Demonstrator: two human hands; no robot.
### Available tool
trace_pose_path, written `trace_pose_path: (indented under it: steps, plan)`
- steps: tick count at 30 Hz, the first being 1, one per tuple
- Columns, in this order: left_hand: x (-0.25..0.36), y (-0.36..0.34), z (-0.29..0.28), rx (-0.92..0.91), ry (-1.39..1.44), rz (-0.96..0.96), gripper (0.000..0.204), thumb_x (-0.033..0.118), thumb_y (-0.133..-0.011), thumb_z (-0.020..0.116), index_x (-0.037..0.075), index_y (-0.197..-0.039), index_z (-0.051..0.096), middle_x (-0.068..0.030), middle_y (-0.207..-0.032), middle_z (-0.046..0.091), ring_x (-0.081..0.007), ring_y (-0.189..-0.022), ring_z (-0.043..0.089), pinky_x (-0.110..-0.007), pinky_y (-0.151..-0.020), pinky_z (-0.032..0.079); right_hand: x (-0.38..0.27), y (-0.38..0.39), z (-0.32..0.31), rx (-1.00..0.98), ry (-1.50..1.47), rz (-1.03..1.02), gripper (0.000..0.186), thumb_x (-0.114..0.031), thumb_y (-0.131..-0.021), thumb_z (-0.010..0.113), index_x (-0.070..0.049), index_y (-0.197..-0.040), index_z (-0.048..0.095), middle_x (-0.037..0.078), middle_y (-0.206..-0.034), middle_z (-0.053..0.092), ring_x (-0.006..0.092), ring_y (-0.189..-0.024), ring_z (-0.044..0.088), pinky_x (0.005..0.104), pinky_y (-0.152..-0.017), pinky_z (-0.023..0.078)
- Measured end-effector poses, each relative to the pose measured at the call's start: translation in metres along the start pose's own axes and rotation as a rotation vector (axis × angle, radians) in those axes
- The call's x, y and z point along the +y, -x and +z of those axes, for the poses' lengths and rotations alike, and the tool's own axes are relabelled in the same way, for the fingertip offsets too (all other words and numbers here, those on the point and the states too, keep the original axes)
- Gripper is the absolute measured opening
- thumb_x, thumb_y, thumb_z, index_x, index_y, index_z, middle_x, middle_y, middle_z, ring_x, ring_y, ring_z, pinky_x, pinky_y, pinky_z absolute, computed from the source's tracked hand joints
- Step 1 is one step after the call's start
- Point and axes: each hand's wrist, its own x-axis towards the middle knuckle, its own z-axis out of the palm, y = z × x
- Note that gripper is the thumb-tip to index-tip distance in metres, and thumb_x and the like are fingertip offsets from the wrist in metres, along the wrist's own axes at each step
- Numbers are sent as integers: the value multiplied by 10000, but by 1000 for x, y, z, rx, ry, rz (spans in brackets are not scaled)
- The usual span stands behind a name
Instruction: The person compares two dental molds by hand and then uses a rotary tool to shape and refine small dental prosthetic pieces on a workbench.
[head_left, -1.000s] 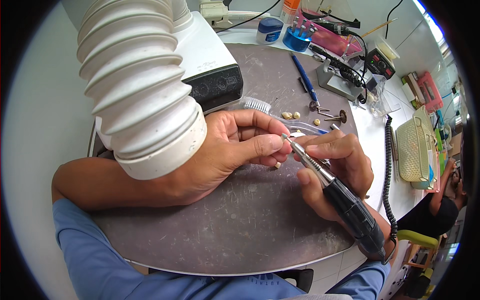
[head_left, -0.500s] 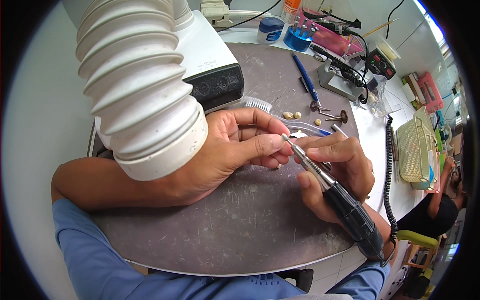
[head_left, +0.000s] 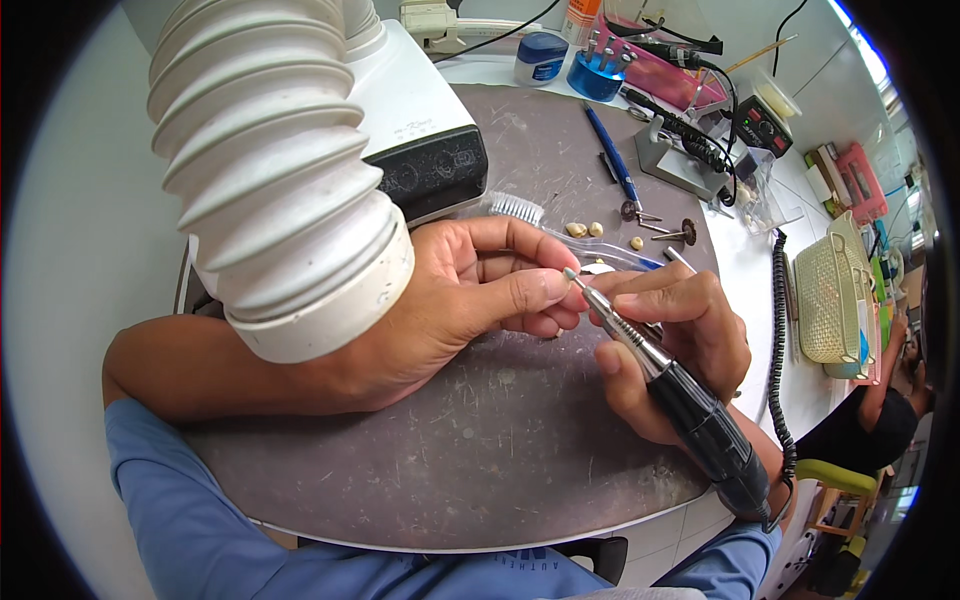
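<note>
My right hand (head_left: 690, 320) grips a black and silver rotary handpiece (head_left: 712, 437), its fingers wrapped round the metal nose. A small greenish grinding tip (head_left: 571, 274) sticks out of the nose and meets the thumb and fingertips of my left hand (head_left: 440, 300). That hand is closed in a pinch; whatever it holds is too small and covered to make out. Just beyond the fingers lie small cream-coloured tooth-shaped pieces (head_left: 596, 229), a clear-bristled brush (head_left: 517, 208) and brown disc wheels on metal shanks (head_left: 688, 232).
A ribbed white hose (head_left: 270, 170) hangs over my left forearm, beside a white and black box (head_left: 430, 165). At the back stand a blue bur holder (head_left: 597, 82), a jar (head_left: 541, 60) and a grey handpiece stand (head_left: 680, 160). Baskets (head_left: 828, 300) and another person (head_left: 865, 425) are at right.
Both hands stay almost in place, the grinding tip still at my left fingertips. The rear of the handpiece has shifted very slightly to the right.
</note>
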Motion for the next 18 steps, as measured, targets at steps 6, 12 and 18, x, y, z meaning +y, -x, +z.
trace_pose_path:
  steps: [6, 12, 18]
  plan:
    - [3, -1, 2, 3, -11, -19, 225, 120, -948, 609, -4, -1128, 556, -115, -1056, 649, -143, -973, 634, -268, -887, 518, -2, 3, 0, 43, -6, 47, 263, -91, -872, 663, 36, -1026, 493, 188, -930, 624, 259, -905, 673, 334, -808, 519]
    - [1, 0, 1, 3, -11, -13, 220, 119, -950, 605, 0, -1129, 558, -110, -1053, 650, -142, -974, 634, -270, -887, 518, -1, 1, 0, 20, 12, 5, 270, -95, -869, 667, 40, -1026, 493, 190, -930, 628, 263, -909, 674, 341, -821, 522]
    - [-1, -1, -1, -2, 2, -5, 202, 111, -949, 604, 5, -1117, 567, -105, -1045, 654, -137, -966, 638, -259, -879, 520, 2, 2, 1, 4, 18, -12, 274, -85, -863, 672, 43, -1028, 494, 200, -943, 643, 274, -918, 680, 353, -825, 527]
